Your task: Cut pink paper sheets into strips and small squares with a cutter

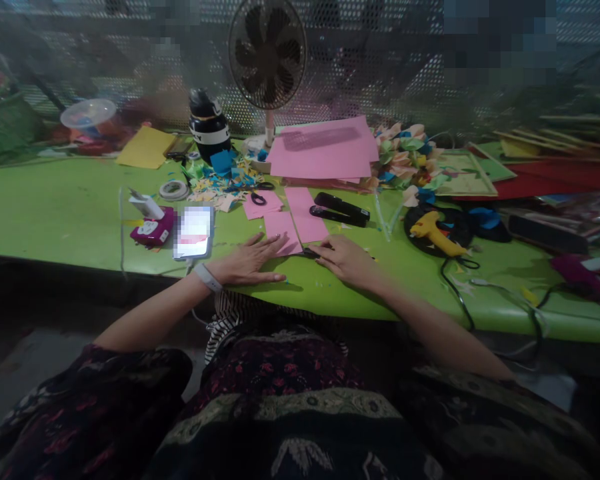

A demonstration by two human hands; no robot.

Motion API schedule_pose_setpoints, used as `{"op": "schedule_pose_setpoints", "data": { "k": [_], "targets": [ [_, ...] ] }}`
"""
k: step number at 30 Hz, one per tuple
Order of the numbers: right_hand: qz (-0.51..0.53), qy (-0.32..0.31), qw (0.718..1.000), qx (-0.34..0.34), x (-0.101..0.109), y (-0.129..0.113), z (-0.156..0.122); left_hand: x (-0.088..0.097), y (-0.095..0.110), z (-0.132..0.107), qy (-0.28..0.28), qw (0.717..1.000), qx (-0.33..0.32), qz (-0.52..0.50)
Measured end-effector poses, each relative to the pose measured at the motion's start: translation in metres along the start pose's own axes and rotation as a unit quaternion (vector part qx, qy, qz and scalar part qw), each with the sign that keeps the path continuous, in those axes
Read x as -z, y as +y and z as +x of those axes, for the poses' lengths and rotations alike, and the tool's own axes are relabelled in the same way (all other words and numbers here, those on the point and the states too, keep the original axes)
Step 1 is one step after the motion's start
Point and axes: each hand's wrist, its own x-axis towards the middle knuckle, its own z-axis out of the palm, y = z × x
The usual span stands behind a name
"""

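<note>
My left hand lies flat on the green table, fingers stretched out, its fingertips on the near edge of a small pink paper piece. My right hand rests on the table just right of that paper, fingers curled toward a small dark object at its fingertips; whether it grips this I cannot make out. A longer pink strip lies just beyond, touching the small piece.
A phone and a magenta box lie to the left. A black stapler, scissors, paper scraps, a tape roll, large pink sheets, a fan, paper flowers and a yellow glue gun with cable surround.
</note>
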Motion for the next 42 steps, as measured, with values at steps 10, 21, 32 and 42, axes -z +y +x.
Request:
{"op": "schedule_pose_setpoints", "data": {
  "k": [10,21,32,42],
  "targets": [
    [-0.007,-0.007,1.000,0.015,0.000,-0.007,0.006,-0.002,-0.001,0.000,0.020,1.000,-0.006,-0.006],
    [0.034,0.001,0.999,0.009,0.000,-0.016,0.013,0.003,0.004,0.001,-0.002,1.000,0.015,-0.024],
    [0.063,-0.011,0.998,-0.010,0.002,-0.024,0.021,0.005,0.004,0.001,-0.015,0.999,0.018,-0.034],
    [0.065,0.043,0.995,-0.055,0.020,0.010,-0.022,0.009,-0.001,0.010,0.046,0.997,0.032,-0.055]
  ]
}}
